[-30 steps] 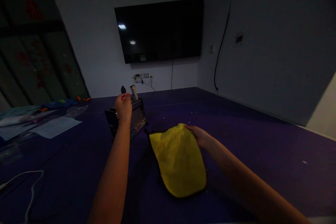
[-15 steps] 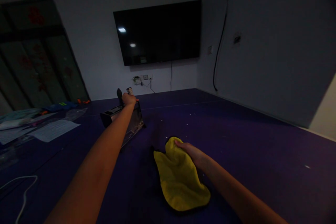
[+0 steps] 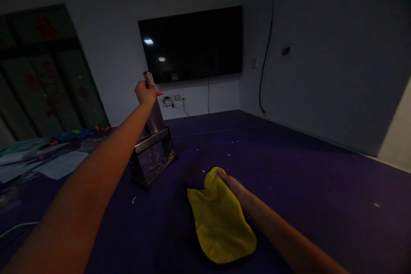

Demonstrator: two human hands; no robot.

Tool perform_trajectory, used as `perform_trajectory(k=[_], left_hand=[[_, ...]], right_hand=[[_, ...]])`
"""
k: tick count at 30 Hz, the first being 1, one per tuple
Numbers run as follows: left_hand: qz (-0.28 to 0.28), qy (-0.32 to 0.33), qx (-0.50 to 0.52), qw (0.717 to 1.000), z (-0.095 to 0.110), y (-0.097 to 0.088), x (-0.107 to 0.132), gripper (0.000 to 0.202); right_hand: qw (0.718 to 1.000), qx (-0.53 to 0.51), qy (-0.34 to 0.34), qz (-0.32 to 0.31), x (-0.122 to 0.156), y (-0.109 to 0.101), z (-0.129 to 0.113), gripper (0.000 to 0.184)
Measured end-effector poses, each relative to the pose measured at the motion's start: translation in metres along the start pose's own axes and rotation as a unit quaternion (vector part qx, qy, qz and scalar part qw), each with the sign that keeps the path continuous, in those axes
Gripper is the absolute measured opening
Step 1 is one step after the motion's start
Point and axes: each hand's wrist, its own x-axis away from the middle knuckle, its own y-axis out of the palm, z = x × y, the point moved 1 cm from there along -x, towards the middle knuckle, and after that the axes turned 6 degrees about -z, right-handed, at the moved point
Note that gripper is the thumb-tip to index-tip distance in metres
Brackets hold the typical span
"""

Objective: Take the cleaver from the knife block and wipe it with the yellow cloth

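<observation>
My left hand [image 3: 146,93] is closed around the pale, patterned handle of a cleaver [image 3: 156,119]. Its broad metal blade points down, and the lower end is still inside the slot of a dark knife block [image 3: 154,156] with shiny sides. My left forearm hides part of the block's left side. Nearer to me, my right hand [image 3: 234,186] pinches the upper right edge of a yellow cloth [image 3: 221,222] with a dark border. The cloth hangs or lies spread over the purple surface [image 3: 289,180]; I cannot tell which.
Papers [image 3: 62,165], plastic wrap and a blue item [image 3: 72,135] lie at the left. A white cable [image 3: 19,225] runs along the lower left. Small white scraps dot the surface. A television [image 3: 192,45] hangs on the far wall, and a black cable [image 3: 265,72] dangles at the right.
My left hand has risen, drawing the cleaver upward so that its blade shows above the knife block. The block now sits more upright. My right hand and the cloth have hardly moved.
</observation>
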Motion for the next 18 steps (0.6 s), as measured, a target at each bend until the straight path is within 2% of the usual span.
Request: perform_trajectory(k=[2, 4, 6, 8, 10, 12, 14, 17, 18], left_hand=[[-0.009, 0.056, 0.026, 0.998, 0.023, -0.001, 0.015, 0.025], [-0.045, 0.119, 0.038, 0.991, 0.045, -0.004, 0.050, 0.028], [-0.110, 0.173, 0.018, 0.979, 0.059, -0.008, 0.103, 0.030], [-0.191, 0.249, 0.000, 0.949, 0.062, -0.014, 0.164, 0.029], [-0.302, 0.351, -0.009, 0.886, 0.055, -0.019, 0.225, 0.031], [-0.411, 0.429, -0.007, 0.804, 0.040, -0.022, 0.277, 0.036], [-0.496, 0.434, -0.024, 0.752, 0.023, -0.021, 0.314, 0.038], [-0.564, 0.378, -0.059, 0.732, 0.001, -0.017, 0.345, 0.036], [-0.573, 0.357, -0.051, 0.736, -0.004, -0.016, 0.350, 0.035]], right_hand=[[0.999, -0.036, 0.027, 0.010, 0.004, 0.002, -0.003, 0.046], [0.998, -0.063, 0.019, 0.021, 0.008, 0.005, -0.006, 0.044], [0.997, -0.075, 0.000, 0.019, 0.013, 0.009, -0.010, 0.044], [0.995, -0.095, -0.020, -0.004, 0.017, 0.016, -0.014, 0.041], [0.991, -0.116, -0.055, -0.031, 0.020, 0.022, -0.016, 0.035], [0.989, -0.113, -0.085, -0.041, 0.021, 0.028, -0.016, 0.033], [0.990, -0.084, -0.108, -0.033, 0.018, 0.029, -0.013, 0.031], [0.986, -0.035, -0.163, 0.019, 0.012, 0.026, -0.009, 0.017], [0.983, -0.024, -0.180, 0.039, 0.010, 0.024, -0.008, 0.015]])
